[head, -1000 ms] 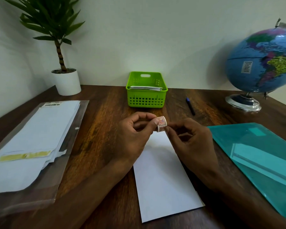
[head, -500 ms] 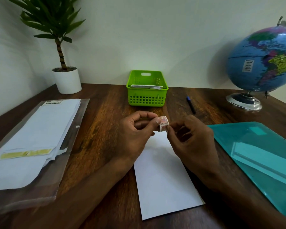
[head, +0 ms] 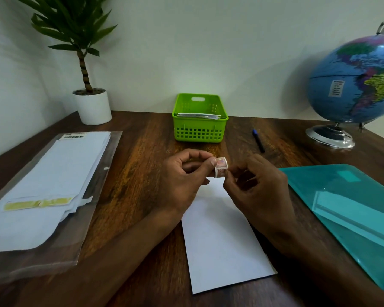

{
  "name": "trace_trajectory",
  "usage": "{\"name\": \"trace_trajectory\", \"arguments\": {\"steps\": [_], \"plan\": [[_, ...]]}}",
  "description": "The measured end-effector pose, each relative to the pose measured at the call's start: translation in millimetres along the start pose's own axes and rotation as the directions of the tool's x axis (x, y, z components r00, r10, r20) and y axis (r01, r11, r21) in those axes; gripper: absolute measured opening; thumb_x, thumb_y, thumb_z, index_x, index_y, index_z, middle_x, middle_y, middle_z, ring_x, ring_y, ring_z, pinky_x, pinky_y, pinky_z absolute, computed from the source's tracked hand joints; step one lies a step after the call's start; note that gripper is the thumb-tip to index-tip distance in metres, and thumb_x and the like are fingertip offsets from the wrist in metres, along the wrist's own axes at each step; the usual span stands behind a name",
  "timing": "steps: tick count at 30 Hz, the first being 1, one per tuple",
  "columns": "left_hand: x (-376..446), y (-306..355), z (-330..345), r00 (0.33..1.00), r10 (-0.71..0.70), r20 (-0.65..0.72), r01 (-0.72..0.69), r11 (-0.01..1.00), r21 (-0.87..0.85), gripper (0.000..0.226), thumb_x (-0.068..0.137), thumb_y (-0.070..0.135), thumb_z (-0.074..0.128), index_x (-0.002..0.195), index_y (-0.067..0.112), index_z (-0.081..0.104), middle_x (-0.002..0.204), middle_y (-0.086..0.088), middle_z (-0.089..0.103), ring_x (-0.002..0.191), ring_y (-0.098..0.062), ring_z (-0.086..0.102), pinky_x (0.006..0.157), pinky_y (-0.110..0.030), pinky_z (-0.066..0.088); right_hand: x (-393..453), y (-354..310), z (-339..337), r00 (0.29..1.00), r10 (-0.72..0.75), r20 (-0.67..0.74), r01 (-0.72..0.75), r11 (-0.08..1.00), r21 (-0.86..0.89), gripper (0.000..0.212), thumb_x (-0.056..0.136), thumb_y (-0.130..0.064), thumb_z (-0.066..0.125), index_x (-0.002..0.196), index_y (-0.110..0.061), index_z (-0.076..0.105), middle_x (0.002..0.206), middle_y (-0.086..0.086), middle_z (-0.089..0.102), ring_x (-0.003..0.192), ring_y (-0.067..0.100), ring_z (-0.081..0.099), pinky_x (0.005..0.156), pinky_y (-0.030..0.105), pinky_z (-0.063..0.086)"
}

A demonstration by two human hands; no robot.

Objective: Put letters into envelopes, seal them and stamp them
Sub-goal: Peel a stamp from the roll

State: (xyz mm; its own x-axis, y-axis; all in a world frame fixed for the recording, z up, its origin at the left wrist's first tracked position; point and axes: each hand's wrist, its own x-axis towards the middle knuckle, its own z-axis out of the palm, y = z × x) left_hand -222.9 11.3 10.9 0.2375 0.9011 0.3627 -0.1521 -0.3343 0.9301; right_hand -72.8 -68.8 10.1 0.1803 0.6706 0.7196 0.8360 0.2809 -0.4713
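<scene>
Holding a small curled postage stamp [head: 221, 167] between both hands just above the far end of a white envelope [head: 222, 238], a little toward 12 o'clock from the desk's middle. Left hand [head: 182, 180] pinching the stamp's left edge between thumb and forefinger; right hand [head: 256, 185] nipping its lower right edge with curled fingertips, apparently picking at a backing or flattening the curl, though too small to tell. Judging the stamp feather-light, limp and springy, inclined to roll back on itself and, if gummed, to cling to skin: best taken by the bare edges only, keeping the sticky face clear. Judging the envelope thin and flexible, sliding readily on the polished wooden desk [head: 142, 156], so likely needing a steadying finger while pressing. Counting: one stamp, one envelope lying flat below the hands, one stack of blank envelopes in a clear sleeve [head: 42, 185] at 9 o'clock (number not countable), one green basket [head: 200, 129] at 12 o'clock holding a few finished pieces, one pen [head: 258, 140] at 1 o'clock, one teal folder [head: 353, 213] at 3 o'clock.
</scene>
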Motion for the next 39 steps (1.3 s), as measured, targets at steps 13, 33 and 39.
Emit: {"name": "trace_trajectory", "arguments": {"steps": [13, 33, 39], "plan": [[2.0, 0.0, -1.9, 1.000, -0.008, -0.013, 0.009, 0.999, 0.047, 0.014, 0.088, 0.016, 0.077, 0.101, 0.010, 0.075, 0.091, 0.000, 0.079, 0.080, -0.014, 0.077, 0.052, -0.022, 0.055, 0.2, -1.7, -0.4, 0.999, -0.021, 0.034, 0.022, 1.000, -0.009, 0.013, 0.084, -0.011, 0.084, 0.091, -0.011, 0.073, 0.085, -0.001, 0.066, 0.068, 0.014, 0.063, 0.056, 0.037, 0.058], [2.2, -2.0, -1.7, 1.000, 0.014, -0.024, -0.012, 0.997, 0.078, 0.015, 0.087, 0.018, 0.078, 0.100, 0.013, 0.075, 0.092, 0.002, 0.079, 0.081, -0.013, 0.077, 0.053, -0.023, 0.056, -0.2, -3.3, -0.9, 0.998, -0.014, 0.064, 0.016, 0.999, -0.042, 0.013, 0.088, -0.015, 0.081, 0.099, -0.011, 0.077, 0.090, -0.001, 0.069, 0.070, 0.014, 0.065, 0.059, 0.038, 0.060], [2.5, -1.9, -2.8, 1.000, -0.013, -0.015, 0.014, 0.998, 0.062, 0.013, 0.087, 0.018, 0.078, 0.099, 0.014, 0.076, 0.089, 0.002, 0.079, 0.079, -0.014, 0.077, 0.051, -0.023, 0.055, -0.1, -3.4, -1.4, 0.995, -0.062, 0.076, 0.064, 0.997, -0.031, 0.011, 0.086, -0.012, 0.082, 0.095, -0.010, 0.076, 0.087, -0.001, 0.068, 0.068, 0.013, 0.063, 0.057, 0.036, 0.058]]}}
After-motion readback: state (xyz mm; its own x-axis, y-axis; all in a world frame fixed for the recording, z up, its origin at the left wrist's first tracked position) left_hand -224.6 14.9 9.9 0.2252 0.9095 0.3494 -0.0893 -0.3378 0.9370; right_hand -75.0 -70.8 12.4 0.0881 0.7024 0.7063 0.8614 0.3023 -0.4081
